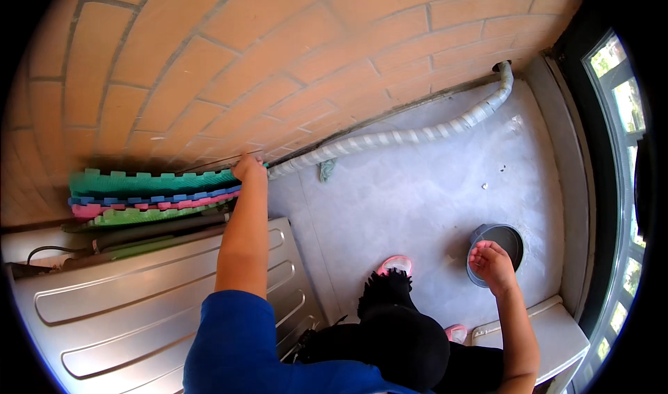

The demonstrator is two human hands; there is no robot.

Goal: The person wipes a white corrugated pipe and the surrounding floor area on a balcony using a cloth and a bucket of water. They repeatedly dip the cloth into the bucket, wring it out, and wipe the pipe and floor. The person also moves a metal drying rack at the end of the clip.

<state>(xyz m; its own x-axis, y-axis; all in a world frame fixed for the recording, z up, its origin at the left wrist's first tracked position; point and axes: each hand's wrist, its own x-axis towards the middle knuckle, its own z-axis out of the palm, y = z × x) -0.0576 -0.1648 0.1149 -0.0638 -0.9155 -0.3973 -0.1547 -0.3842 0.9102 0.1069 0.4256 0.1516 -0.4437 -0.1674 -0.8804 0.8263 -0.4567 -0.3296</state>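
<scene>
Gripping the right end of the teal foam mat (pixel 156 183) with the left hand (pixel 248 169), with fingers bent over the top edge. Reaching out with the right hand (pixel 492 263) above the round grey bucket (pixel 501 226), with fingers half bent and loose. Can't tell from up here if touching the rim.

As for the teal mat, over on the left, by the foot of the brick wall (pixel 306 39), with a blue mat (pixel 104 200), a pink mat (pixel 86 211) and a light green mat (pixel 136 217) close beside it. Cut like puzzle pieces along the edges. Squeezed into a thin gap between the wall and a shiny silver metal panel (pixel 153 303). Very tight for moving there.

Much roomier on the grey floor (pixel 390 199), from the metal panel across to the bucket. Closed in at the far side by the wall, with a white wrapped hose (pixel 390 139) lying along it, from just beside the left hand to a hole near the corner. Blocked on the right by a dark frame with glass panes (pixel 628 109). Narrower at the lower right, because of a low white box (pixel 550 328) near the right arm. Dotted with a green rag (pixel 326 170) by the hose and a small white bit (pixel 485 186) nearer the bucket. Standing between panel and bucket, in pink shoes (pixel 398 263).
</scene>
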